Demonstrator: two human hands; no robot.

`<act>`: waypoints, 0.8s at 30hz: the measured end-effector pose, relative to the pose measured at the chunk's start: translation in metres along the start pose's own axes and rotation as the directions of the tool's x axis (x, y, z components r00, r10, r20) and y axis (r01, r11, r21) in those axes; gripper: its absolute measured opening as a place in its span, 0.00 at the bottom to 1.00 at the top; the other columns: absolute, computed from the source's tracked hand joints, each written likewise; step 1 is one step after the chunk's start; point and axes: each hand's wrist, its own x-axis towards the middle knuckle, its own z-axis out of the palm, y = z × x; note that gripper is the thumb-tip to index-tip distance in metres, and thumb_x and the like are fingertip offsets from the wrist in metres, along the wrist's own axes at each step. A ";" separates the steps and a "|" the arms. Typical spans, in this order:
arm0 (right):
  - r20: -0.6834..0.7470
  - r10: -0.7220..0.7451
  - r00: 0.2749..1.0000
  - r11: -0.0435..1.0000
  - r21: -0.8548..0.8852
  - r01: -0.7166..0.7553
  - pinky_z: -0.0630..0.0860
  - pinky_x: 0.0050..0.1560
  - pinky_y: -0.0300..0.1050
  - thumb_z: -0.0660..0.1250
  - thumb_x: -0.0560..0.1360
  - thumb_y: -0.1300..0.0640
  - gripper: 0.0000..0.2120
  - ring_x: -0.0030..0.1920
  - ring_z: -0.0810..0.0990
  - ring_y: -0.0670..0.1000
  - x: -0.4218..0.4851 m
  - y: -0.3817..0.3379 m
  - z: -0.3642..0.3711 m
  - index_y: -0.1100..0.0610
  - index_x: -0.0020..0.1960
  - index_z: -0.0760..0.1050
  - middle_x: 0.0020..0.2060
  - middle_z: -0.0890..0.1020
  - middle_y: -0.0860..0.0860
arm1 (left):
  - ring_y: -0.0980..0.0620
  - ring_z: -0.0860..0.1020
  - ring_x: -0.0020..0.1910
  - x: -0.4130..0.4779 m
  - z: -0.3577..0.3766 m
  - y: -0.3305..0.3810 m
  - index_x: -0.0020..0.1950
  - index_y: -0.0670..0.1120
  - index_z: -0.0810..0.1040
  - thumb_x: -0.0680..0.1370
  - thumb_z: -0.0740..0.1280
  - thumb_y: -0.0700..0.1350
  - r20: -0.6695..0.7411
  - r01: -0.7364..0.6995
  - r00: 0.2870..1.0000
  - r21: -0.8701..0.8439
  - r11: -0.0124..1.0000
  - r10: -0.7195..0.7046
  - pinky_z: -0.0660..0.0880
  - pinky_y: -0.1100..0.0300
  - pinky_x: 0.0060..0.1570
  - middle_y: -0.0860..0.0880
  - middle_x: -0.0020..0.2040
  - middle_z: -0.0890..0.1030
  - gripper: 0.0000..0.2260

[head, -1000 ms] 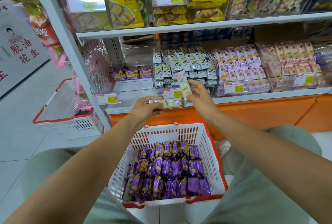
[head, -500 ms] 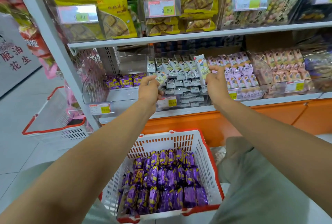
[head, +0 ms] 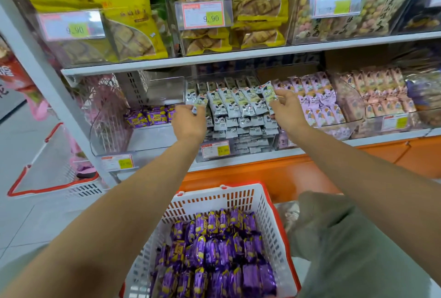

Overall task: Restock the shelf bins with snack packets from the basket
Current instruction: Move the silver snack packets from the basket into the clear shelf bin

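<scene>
Both hands (head: 189, 119) (head: 287, 111) outstretched, each pinching a grey packet (head: 200, 104) (head: 269, 97).

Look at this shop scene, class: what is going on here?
A person is restocking shelf bins. Each hand holds a grey-white packet at the middle bin: the left hand at its left end, the right hand at its right end. The white basket below holds purple packets; the bin of purple packets is nearly empty.
</scene>
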 end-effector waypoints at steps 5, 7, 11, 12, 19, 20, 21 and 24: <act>-0.060 -0.068 0.996 0.996 -0.058 0.064 0.69 0.59 0.41 0.59 0.82 0.58 0.18 0.68 0.70 0.54 0.004 0.011 0.005 0.60 0.71 0.66 0.68 0.70 0.56 | 0.41 0.70 0.59 0.002 0.006 -0.005 0.47 0.44 0.70 0.79 0.65 0.53 -0.033 -0.125 0.990 0.248 0.961 0.137 0.67 0.49 0.50 0.42 0.53 0.77 0.13; -0.083 -0.091 0.992 0.993 -0.079 0.084 0.70 0.56 0.43 0.60 0.82 0.56 0.16 0.64 0.73 0.56 0.004 0.013 0.006 0.61 0.68 0.67 0.66 0.73 0.55 | 0.41 0.69 0.60 0.006 0.009 -0.007 0.52 0.42 0.74 0.79 0.64 0.55 -0.031 -0.175 0.979 0.377 0.910 0.201 0.64 0.50 0.57 0.41 0.56 0.77 0.16; -0.104 -0.086 0.991 0.989 -0.132 0.072 0.73 0.57 0.52 0.61 0.82 0.54 0.16 0.59 0.76 0.58 0.009 0.016 0.008 0.61 0.67 0.69 0.61 0.76 0.57 | 0.40 0.67 0.63 0.011 0.016 -0.007 0.62 0.39 0.73 0.80 0.59 0.61 -0.073 -0.142 0.974 0.542 0.828 0.215 0.61 0.51 0.61 0.40 0.63 0.72 0.26; -0.099 -0.087 0.991 0.986 -0.153 0.071 0.73 0.56 0.52 0.60 0.82 0.53 0.17 0.57 0.76 0.57 0.011 0.017 0.008 0.60 0.66 0.70 0.60 0.76 0.58 | 0.40 0.65 0.64 0.010 0.016 -0.006 0.63 0.38 0.72 0.80 0.58 0.61 -0.081 -0.118 0.979 0.530 0.840 0.189 0.62 0.51 0.61 0.39 0.64 0.70 0.26; -0.096 -0.099 0.990 0.966 -0.249 0.073 0.72 0.61 0.58 0.58 0.80 0.46 0.21 0.62 0.72 0.59 0.017 0.025 0.013 0.57 0.66 0.72 0.60 0.75 0.58 | 0.40 0.64 0.64 0.005 0.014 -0.017 0.62 0.37 0.74 0.83 0.54 0.56 -0.076 -0.184 0.967 0.443 0.877 0.241 0.60 0.49 0.63 0.40 0.66 0.67 0.23; -0.105 -0.117 0.988 0.964 -0.250 0.088 0.71 0.63 0.58 0.58 0.80 0.48 0.20 0.64 0.71 0.59 0.016 0.025 0.013 0.58 0.68 0.71 0.62 0.75 0.57 | 0.40 0.64 0.65 0.003 0.012 -0.018 0.63 0.38 0.74 0.83 0.54 0.55 -0.084 -0.186 0.967 0.415 0.891 0.242 0.60 0.49 0.64 0.40 0.66 0.67 0.22; -0.125 -0.131 0.984 0.963 -0.251 0.096 0.69 0.65 0.58 0.58 0.81 0.49 0.20 0.65 0.70 0.58 0.013 0.024 0.012 0.58 0.68 0.70 0.64 0.74 0.56 | 0.41 0.63 0.65 0.001 0.010 -0.019 0.63 0.39 0.73 0.83 0.55 0.54 -0.101 -0.188 0.965 0.387 0.903 0.244 0.59 0.50 0.64 0.40 0.66 0.67 0.21; -0.202 -0.221 0.954 0.953 -0.254 0.167 0.69 0.64 0.56 0.57 0.81 0.54 0.17 0.63 0.70 0.56 0.004 0.024 0.009 0.58 0.67 0.70 0.63 0.72 0.54 | 0.41 0.65 0.63 -0.007 0.000 -0.025 0.64 0.39 0.72 0.82 0.57 0.52 -0.171 -0.224 0.940 0.341 0.913 0.295 0.60 0.51 0.63 0.40 0.65 0.68 0.18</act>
